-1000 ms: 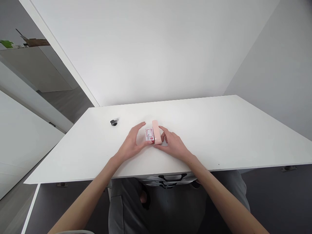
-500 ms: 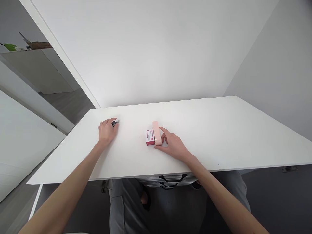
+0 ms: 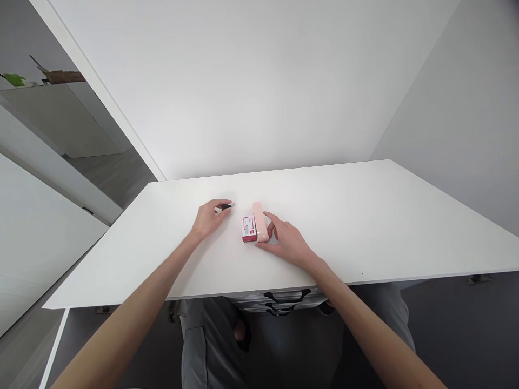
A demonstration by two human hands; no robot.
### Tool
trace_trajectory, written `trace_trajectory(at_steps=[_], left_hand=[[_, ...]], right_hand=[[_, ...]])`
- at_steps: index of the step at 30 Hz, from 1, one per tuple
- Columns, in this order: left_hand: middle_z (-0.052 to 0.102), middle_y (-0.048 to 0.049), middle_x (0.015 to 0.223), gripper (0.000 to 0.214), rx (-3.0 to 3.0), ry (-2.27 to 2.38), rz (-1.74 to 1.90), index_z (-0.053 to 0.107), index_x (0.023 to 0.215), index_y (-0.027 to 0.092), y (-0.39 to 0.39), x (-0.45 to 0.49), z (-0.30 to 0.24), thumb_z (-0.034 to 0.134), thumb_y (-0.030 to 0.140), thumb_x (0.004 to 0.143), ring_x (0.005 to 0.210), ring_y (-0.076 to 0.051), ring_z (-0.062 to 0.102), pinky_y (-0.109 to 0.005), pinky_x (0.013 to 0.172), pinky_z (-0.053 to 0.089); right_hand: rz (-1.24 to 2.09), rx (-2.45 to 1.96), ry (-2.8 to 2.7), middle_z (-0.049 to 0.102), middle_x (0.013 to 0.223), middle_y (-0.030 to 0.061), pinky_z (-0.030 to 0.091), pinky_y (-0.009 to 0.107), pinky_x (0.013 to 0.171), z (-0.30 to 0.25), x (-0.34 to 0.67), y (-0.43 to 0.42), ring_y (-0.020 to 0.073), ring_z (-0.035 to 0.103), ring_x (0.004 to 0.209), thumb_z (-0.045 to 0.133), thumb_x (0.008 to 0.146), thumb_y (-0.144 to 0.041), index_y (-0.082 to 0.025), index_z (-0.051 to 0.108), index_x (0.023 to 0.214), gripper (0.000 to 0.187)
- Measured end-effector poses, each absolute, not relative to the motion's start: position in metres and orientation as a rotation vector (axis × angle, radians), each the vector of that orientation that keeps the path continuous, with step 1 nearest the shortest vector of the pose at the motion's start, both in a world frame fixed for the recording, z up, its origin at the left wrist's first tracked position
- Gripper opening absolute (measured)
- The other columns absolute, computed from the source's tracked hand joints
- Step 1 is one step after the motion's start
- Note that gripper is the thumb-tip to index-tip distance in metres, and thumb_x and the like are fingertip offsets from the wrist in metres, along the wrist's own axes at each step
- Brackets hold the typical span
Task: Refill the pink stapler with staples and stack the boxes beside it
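Note:
Pinched between the thumb and fingers of my left hand [image 3: 210, 218] is a small black staple remover [image 3: 226, 206] with a silvery tip, just above the white tabletop. To its right lies a pink stapler [image 3: 260, 222], lengthwise away from me. My right hand [image 3: 287, 241] grips the stapler from the right, with the thumb at its near end and a fingertip along its side; the other fingers curl under. Touching or very close to the stapler's left side is a small white and red box [image 3: 248, 229], probably of staples.
The white table [image 3: 344, 216] meets a pale wall [image 3: 267, 97] at the back. Black drawer handles [image 3: 287, 296] show below the front edge, between my legs. A tiny dark speck [image 3: 362, 273] is near the front edge at right.
My left hand has moved right with the staple remover, from the left of the table to nearer the box. My right hand, the stapler and the box have stayed put.

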State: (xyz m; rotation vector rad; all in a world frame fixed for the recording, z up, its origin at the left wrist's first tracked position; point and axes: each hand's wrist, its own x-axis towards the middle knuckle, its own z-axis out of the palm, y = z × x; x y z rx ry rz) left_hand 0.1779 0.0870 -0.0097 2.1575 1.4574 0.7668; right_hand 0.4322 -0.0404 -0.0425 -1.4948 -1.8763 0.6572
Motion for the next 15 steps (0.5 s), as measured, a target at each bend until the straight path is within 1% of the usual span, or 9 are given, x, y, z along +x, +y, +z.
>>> trace_trajectory(at_steps=[4, 9, 12, 15], left_hand=[[0.074, -0.0039, 0.131, 0.039, 2.065, 1.332, 0.639, 0.074, 0.119, 0.029, 0.082, 0.199, -0.005, 0.066, 0.050, 0.088, 0.114, -0.026, 0.069, -0.043, 0.100, 0.056], [0.075, -0.0041, 0.127, 0.042, 1.997, 1.290, 0.550, 0.076, 0.116, 0.029, 0.080, 0.210, -0.004, 0.071, 0.055, 0.083, 0.106, -0.026, 0.072, -0.043, 0.097, 0.057], [0.076, -0.0042, 0.124, 0.042, 2.008, 1.278, 0.537, 0.076, 0.115, 0.028, 0.081, 0.212, -0.005, 0.070, 0.056, 0.083, 0.102, -0.026, 0.072, -0.042, 0.094, 0.058], [0.076, -0.0035, 0.125, 0.042, 2.050, 1.253, 0.520, 0.074, 0.119, 0.029, 0.083, 0.210, -0.008, 0.067, 0.053, 0.085, 0.100, -0.025, 0.072, -0.041, 0.092, 0.058]], right_hand=[[0.659, -1.488, -1.880, 0.071, 0.098, 0.0004, 0.049, 0.039, 0.087, -0.042, 0.432, -0.040, 0.0243, 0.066, 0.095, 0.076, 0.088, -0.043, -0.028, 0.040, 0.156, 0.079], [0.658, -1.455, -1.892, 0.072, 0.099, 0.0003, 0.049, 0.039, 0.090, -0.042, 0.433, -0.040, 0.0235, 0.067, 0.094, 0.075, 0.089, -0.041, -0.028, 0.039, 0.156, 0.077], [0.654, -1.457, -1.895, 0.072, 0.099, 0.0002, 0.049, 0.039, 0.090, -0.042, 0.433, -0.040, 0.0236, 0.068, 0.095, 0.076, 0.089, -0.041, -0.029, 0.038, 0.156, 0.078], [0.652, -1.460, -1.892, 0.072, 0.099, 0.0000, 0.049, 0.039, 0.091, -0.044, 0.433, -0.039, 0.0239, 0.068, 0.096, 0.076, 0.089, -0.041, -0.030, 0.037, 0.157, 0.079]])
